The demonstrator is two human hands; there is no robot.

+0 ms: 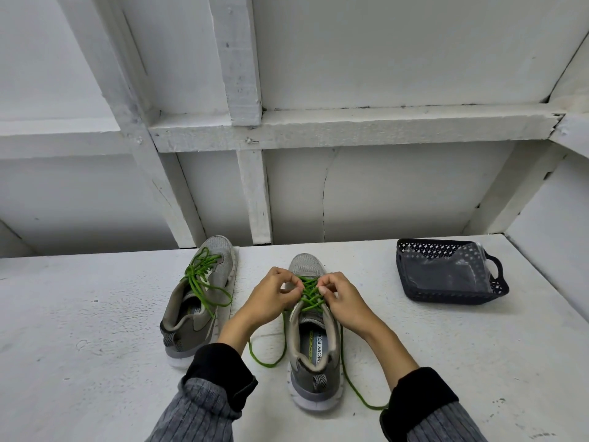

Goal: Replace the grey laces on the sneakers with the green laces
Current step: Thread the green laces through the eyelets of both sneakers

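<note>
Your fingers (pixel 294 287) on the left hand (pixel 271 295) are curled in and pinch the green lace (pixel 309 293) at the left row of eyelets, and those of your right hand (pixel 342 296) are curled the same way, pinching the lace on the right row. The round, cord-like lace crosses in a ladder between the two pinches, right at your fingertips, over the tongue of the near sneaker (pixel 314 339). Its loose ends trail down both sides of the shoe onto the rough, white-painted surface (pixel 95 346), one looping by your left wrist, the other running toward the near edge under your right sleeve. That sneaker is grey knit mesh with a white foam sole, heel toward you, mid-surface. The second sneaker (pixel 199 301), same make, lies just left of it toward the far edge, tilted on its side, green lace (pixel 204 275) threaded and loose. A dark perforated plastic basket (pixel 446 272) with rounded handles sits near the far right corner, holding a clear bag.
</note>
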